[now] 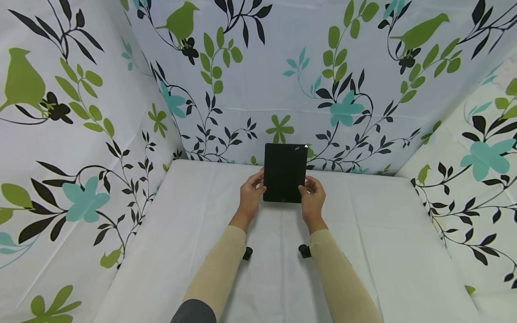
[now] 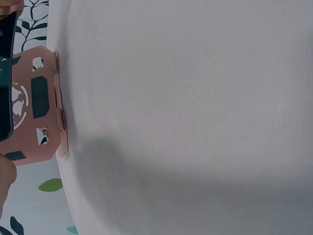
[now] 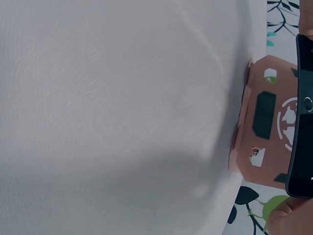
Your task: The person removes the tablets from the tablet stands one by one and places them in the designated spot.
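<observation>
A black tablet (image 1: 284, 172) with a dark screen stands upright near the far edge of the table in the head view. My left hand (image 1: 251, 193) grips its left side, the thumb on the front and the fingers partly hidden behind. On the opposite side my right hand (image 1: 313, 197) holds it the same way. Behind the tablet, a rose-gold stand (image 2: 29, 139) with cutouts and dark pads shows in the left wrist view. The right wrist view shows this stand (image 3: 274, 164) too, its lower edge at the white cloth. Whether tablet and stand touch is hidden.
White cloth (image 1: 226, 269) covers the table. Curtains (image 1: 258, 98) printed with leaves, flowers and green birds enclose the back and both sides. Small black devices (image 1: 304, 251) sit at the inner side of both wrists.
</observation>
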The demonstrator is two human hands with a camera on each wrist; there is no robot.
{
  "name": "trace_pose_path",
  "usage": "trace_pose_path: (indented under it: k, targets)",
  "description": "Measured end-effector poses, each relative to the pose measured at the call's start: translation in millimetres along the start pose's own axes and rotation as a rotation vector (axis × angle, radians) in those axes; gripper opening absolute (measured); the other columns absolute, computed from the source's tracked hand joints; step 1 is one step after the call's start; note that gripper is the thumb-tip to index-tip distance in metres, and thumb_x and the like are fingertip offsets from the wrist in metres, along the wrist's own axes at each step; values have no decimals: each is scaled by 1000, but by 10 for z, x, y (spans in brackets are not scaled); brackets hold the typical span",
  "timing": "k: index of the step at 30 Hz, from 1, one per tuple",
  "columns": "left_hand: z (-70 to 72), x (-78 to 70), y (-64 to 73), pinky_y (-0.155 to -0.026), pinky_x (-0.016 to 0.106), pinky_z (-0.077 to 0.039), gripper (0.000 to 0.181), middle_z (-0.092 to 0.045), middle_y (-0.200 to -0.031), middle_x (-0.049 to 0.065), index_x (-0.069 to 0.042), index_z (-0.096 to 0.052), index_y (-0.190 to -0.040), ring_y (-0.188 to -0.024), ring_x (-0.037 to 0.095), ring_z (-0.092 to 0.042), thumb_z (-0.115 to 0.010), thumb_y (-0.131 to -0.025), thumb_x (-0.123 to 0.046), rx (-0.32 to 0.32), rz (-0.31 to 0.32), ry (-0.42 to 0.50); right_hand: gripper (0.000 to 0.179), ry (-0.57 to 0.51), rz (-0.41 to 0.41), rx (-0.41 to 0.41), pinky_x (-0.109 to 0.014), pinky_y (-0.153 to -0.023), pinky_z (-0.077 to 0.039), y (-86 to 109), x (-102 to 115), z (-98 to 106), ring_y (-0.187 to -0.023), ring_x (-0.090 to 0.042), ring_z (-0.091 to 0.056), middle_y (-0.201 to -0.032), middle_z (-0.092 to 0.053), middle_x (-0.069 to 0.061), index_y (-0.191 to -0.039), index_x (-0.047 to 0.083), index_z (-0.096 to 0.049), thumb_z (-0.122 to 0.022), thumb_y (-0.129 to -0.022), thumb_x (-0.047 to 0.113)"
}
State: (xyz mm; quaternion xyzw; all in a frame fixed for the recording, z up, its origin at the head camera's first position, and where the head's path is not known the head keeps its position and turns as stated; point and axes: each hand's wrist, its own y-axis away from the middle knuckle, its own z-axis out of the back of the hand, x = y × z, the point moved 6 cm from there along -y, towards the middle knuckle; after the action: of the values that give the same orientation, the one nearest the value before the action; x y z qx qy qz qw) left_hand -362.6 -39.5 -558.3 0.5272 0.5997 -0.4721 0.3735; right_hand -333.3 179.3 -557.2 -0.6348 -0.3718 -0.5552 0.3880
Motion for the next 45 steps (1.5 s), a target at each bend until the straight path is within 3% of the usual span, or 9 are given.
trace_pose_path:
  k: [3, 8, 18, 26, 34, 39, 45]
  targets:
    - [24, -28, 2, -96, 25, -48, 58, -62, -139, 8, -5, -63, -138, -113, 12, -56, -56, -87, 21, -30, -6, -11, 36, -16, 3, 3, -12, -82, -51, 23, 28, -26, -101, -16, -55, -106, -54, -3, -127, 6, -64, -65, -94, -6]
    - [85, -95, 32, -86, 20, -50, 58, -64, -127, 8, -4, -65, -135, -107, 15, -55, -54, -85, 23, -75, -16, -3, 36, -47, 7, 28, -13, -82, -52, 56, 40, -90, -96, -15, -56, -105, -56, -3, -126, 5, -65, -67, -92, -6]
    - [213, -162, -31, -80, 17, -50, 57, -65, -115, -4, 3, -66, -132, -102, 13, -56, -52, -83, 27, -127, -22, 35, 37, -58, 1, 54, -13, -84, -54, 87, 130, -210, -96, -13, -59, -103, -61, -3, -125, 3, -67, -71, -90, -7]
    - [287, -353, -89, -81, 19, -51, 57, -63, -116, 1, 0, -66, -132, -101, 13, -55, -52, -82, 24, -143, -28, -6, 39, -63, 15, 79, -14, -85, -55, 56, 242, -327, -97, -13, -61, -101, -62, -2, -126, 5, -69, -72, -89, -7]
    - [365, -383, -83, -77, 14, -52, 57, -64, -113, 2, 3, -65, -132, -100, 14, -56, -53, -82, 26, -146, -12, -44, 38, -33, -5, 83, -14, -83, -56, 94, 213, -353, -95, -12, -62, -99, -63, -1, -124, 7, -72, -73, -88, -7]
    - [446, -416, -97, -76, 15, -52, 58, -64, -112, 4, 3, -66, -132, -100, 16, -55, -52, -80, 25, -144, -35, -54, 39, -42, -23, 106, -14, -84, -56, 118, 208, -402, -97, -12, -62, -100, -64, 0, -124, 8, -72, -74, -87, -5]
    - [584, -503, -83, -76, 14, -52, 58, -64, -109, 3, 3, -67, -130, -98, 14, -57, -52, -79, 25, -169, -31, -79, 40, -66, -68, 142, -15, -75, -56, 175, 198, -518, -92, -9, -61, -97, -64, 2, -124, 10, -73, -75, -87, -5]
